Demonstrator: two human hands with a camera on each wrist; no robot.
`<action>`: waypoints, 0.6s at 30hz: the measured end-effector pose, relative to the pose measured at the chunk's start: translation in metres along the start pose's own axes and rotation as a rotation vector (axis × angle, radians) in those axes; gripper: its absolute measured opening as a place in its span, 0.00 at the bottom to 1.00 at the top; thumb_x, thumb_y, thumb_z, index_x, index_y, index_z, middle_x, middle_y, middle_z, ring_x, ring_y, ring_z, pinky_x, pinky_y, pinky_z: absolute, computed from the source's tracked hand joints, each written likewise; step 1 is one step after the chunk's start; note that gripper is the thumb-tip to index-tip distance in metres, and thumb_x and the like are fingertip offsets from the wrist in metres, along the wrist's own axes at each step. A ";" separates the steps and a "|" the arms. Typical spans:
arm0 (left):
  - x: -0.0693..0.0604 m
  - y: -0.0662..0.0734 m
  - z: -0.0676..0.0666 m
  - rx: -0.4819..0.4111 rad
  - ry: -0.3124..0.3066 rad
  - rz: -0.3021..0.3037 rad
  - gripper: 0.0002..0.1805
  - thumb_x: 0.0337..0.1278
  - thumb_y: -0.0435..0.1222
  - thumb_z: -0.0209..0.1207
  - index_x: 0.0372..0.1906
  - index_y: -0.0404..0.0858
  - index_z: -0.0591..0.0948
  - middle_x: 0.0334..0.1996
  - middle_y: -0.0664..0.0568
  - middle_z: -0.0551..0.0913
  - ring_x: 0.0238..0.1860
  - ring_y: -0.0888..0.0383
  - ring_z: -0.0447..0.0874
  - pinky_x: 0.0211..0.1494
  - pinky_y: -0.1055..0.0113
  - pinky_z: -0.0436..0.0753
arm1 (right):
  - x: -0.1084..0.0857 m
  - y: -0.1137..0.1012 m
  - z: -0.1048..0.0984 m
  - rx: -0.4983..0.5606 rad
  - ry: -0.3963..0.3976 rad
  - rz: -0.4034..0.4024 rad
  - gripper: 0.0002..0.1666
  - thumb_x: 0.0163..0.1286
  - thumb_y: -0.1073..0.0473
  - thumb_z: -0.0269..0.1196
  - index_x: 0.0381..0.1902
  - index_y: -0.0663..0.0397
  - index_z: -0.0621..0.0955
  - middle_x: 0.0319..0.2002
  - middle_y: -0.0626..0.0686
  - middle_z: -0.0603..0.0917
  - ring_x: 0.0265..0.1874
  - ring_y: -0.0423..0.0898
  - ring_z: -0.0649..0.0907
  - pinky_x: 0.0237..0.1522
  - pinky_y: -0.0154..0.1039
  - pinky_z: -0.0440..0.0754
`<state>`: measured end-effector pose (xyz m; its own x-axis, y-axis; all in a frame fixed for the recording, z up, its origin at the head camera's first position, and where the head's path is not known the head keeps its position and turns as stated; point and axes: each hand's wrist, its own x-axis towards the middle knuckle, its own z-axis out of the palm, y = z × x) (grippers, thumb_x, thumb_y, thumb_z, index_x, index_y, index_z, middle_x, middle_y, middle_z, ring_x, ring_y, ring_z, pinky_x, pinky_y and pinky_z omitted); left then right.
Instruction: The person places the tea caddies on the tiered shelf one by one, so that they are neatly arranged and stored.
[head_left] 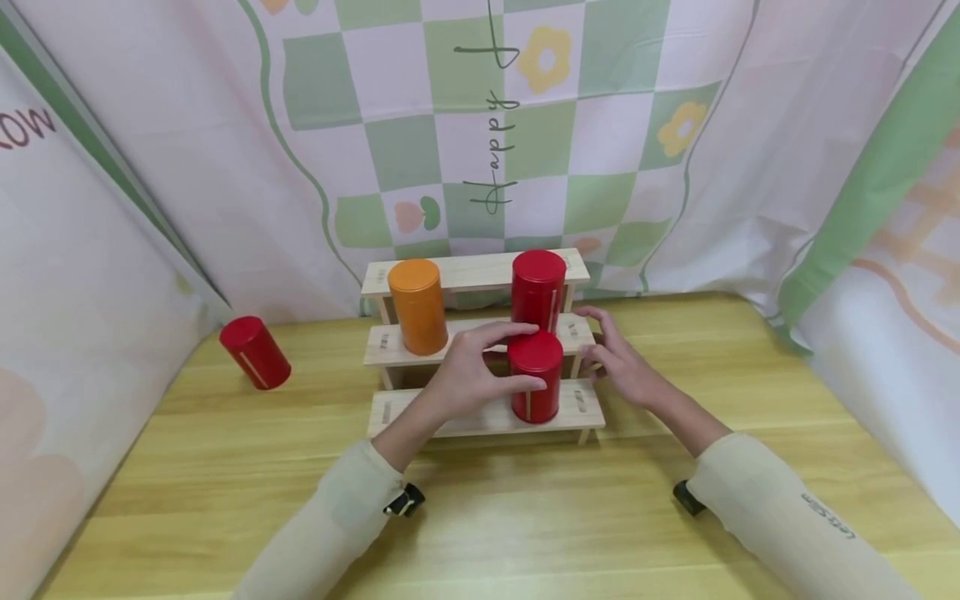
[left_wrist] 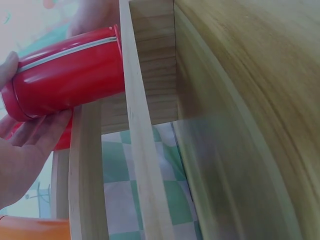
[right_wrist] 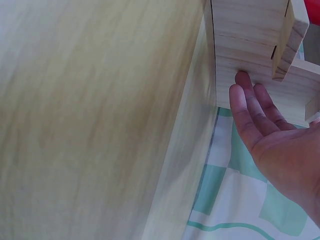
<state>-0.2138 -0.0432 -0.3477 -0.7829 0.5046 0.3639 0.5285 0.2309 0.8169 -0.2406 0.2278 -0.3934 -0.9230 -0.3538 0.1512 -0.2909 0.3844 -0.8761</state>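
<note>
A three-step wooden rack [head_left: 450,427] stands on the table. At the right end of its lowest step is a red tin canister [head_left: 542,379], which my left hand [head_left: 468,371] grips between thumb and fingers. In the left wrist view this red tin [left_wrist: 70,72] has its base at the step's board. Another red tin [head_left: 537,287] is behind it on the middle step, and an orange tin [head_left: 418,308] stands at that step's left. Beside the rack's right end, my right hand [head_left: 622,362] rests its extended fingertips against the side panel [right_wrist: 260,95].
A third red tin [head_left: 257,354] stands on the wooden table [head_left: 510,517], left of the rack. Behind the rack hangs a checkered green-and-white cloth [head_left: 465,142], and pale cloth walls border the table's left and right sides.
</note>
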 end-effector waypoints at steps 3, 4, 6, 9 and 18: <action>0.001 0.001 0.000 -0.003 -0.003 -0.003 0.34 0.53 0.37 0.77 0.67 0.39 0.80 0.64 0.47 0.82 0.60 0.52 0.83 0.57 0.68 0.85 | 0.000 0.000 0.000 0.000 -0.005 0.000 0.34 0.81 0.60 0.45 0.79 0.54 0.50 0.50 0.67 0.77 0.40 0.59 0.79 0.38 0.48 0.85; 0.001 0.001 0.000 -0.003 -0.004 -0.003 0.34 0.53 0.37 0.77 0.67 0.39 0.80 0.63 0.47 0.82 0.60 0.52 0.83 0.57 0.68 0.85 | 0.001 0.000 0.000 0.001 -0.005 0.000 0.34 0.81 0.60 0.45 0.79 0.54 0.50 0.50 0.67 0.77 0.40 0.58 0.79 0.38 0.48 0.85; 0.001 0.001 0.001 0.000 -0.008 -0.001 0.34 0.53 0.37 0.77 0.67 0.39 0.80 0.63 0.47 0.83 0.59 0.52 0.83 0.57 0.68 0.84 | 0.001 0.000 0.000 0.004 -0.006 -0.001 0.34 0.81 0.60 0.46 0.79 0.54 0.51 0.49 0.67 0.77 0.39 0.58 0.79 0.38 0.48 0.85; 0.003 0.000 0.002 0.005 -0.013 0.004 0.34 0.53 0.37 0.77 0.67 0.39 0.80 0.63 0.47 0.83 0.59 0.52 0.83 0.57 0.68 0.84 | 0.001 0.001 0.000 0.007 -0.006 -0.002 0.34 0.81 0.61 0.46 0.79 0.54 0.51 0.49 0.67 0.78 0.39 0.58 0.79 0.38 0.47 0.85; 0.005 0.000 0.005 0.008 -0.021 0.003 0.35 0.53 0.38 0.77 0.67 0.39 0.80 0.61 0.47 0.84 0.57 0.53 0.84 0.56 0.68 0.85 | 0.001 0.000 -0.001 0.003 -0.007 0.006 0.34 0.81 0.60 0.45 0.79 0.55 0.50 0.50 0.68 0.78 0.40 0.57 0.80 0.39 0.48 0.85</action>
<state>-0.2164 -0.0364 -0.3484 -0.7745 0.5226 0.3566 0.5334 0.2364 0.8121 -0.2417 0.2282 -0.3934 -0.9230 -0.3573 0.1430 -0.2846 0.3836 -0.8786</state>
